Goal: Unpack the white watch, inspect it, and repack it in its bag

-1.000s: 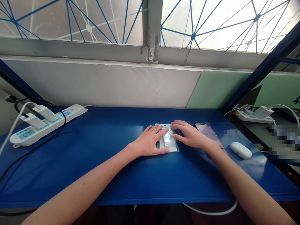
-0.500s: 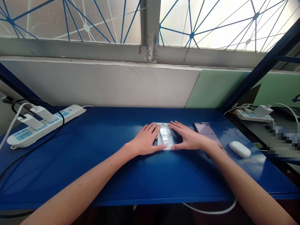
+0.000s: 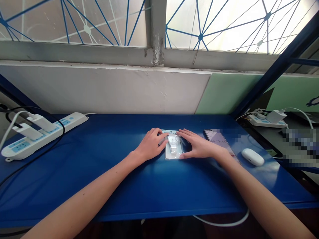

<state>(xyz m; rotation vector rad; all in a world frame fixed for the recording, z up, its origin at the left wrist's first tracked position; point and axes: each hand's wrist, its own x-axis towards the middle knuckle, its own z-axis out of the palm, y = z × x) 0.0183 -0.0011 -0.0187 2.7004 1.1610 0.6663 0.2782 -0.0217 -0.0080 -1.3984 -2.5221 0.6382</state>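
A clear blister pack [image 3: 173, 154] with a white card lies flat on the blue tabletop, in the middle of the head view. Inside it is a white item with a round top and a narrower lower part; its exact kind is unclear. My left hand [image 3: 150, 143] rests at the pack's upper left edge, fingers bent, thumb and index fingertips on the pack with a gap between them. Along the right edge, my right hand [image 3: 196, 144] lies with fingers stretched out and thumb spread, its fingertips touching the pack's top corner and its thumb the lower right corner.
Right of my right hand lies a phone [image 3: 219, 137] showing a running timer, partly under my forearm. A white earbud case [image 3: 252, 157] sits beyond it. At the left stands a white power strip [image 3: 53, 134] with plugged-in chargers and a black cable [image 3: 37, 157].
My left hand has drawn its thumb up from the pack's lower edge and bent its fingers at the upper left. My right hand keeps its pose. The view has shifted slightly.
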